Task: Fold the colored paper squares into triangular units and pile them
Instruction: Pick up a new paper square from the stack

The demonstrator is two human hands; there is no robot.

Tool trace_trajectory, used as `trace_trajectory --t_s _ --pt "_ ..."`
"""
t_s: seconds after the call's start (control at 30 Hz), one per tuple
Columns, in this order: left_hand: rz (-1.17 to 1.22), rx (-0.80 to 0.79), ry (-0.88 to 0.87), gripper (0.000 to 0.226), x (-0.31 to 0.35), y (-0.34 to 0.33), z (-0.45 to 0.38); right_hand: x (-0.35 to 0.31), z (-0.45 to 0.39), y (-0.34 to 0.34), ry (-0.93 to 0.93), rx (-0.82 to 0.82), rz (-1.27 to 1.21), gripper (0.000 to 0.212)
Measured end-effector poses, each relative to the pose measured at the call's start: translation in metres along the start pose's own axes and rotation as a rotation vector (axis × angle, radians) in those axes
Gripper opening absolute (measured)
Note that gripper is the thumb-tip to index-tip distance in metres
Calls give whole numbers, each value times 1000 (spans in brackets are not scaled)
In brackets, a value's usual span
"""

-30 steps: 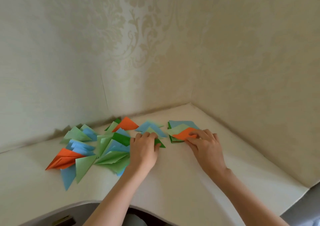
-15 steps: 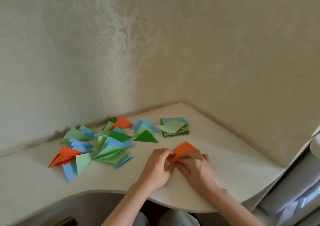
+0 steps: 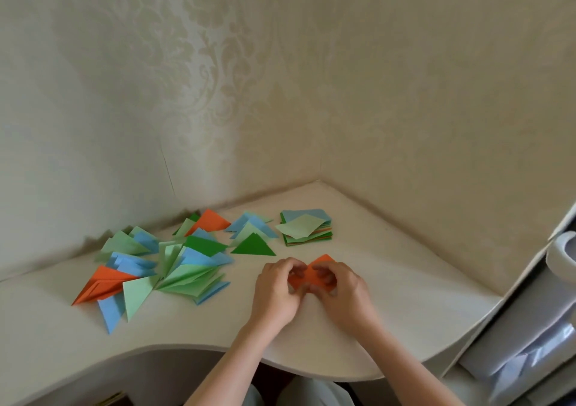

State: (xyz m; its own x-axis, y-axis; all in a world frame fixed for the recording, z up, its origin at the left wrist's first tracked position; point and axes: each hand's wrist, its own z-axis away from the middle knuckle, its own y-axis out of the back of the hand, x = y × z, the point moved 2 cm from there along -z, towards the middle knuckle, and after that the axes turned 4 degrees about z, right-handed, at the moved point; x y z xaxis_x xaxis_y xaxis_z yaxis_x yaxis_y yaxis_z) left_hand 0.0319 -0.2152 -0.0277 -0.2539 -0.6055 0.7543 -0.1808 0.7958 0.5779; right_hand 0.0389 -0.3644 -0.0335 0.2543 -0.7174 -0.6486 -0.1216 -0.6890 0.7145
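Compared with half a second earlier, both hands now cover more of the orange paper square, lower centre. Left hand and right hand pinch it on the desk; only its upper corner protrudes.

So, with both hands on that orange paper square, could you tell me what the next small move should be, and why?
Probably press the fold flat: both hands pinch the orange paper square, half folded, on the white table.

No readable text, label or number anywhere (papers plain, wallpaper only patterned).
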Motion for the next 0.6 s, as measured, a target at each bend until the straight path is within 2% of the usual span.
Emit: trace_trajectory --t_s 0.17,0.27,0.37,0.47,0.6 --pt "94 -38 39 26 -6 3 -2 2 -9 2 -45 -99 -28 33" --pt "45 -52 4 24 -9 5 1 5 -9 8 -19 -124 -29 34" --pt "73 -61 -11 27 -11 8 4 8 -7 13 -22 -153 -14 25" --pt "129 -94 23 35 -12 10 4 4 2 11 58 -63 15 12" --pt "149 -124 47 47 -10 12 7 -2 8 8 124 -5 65 9"
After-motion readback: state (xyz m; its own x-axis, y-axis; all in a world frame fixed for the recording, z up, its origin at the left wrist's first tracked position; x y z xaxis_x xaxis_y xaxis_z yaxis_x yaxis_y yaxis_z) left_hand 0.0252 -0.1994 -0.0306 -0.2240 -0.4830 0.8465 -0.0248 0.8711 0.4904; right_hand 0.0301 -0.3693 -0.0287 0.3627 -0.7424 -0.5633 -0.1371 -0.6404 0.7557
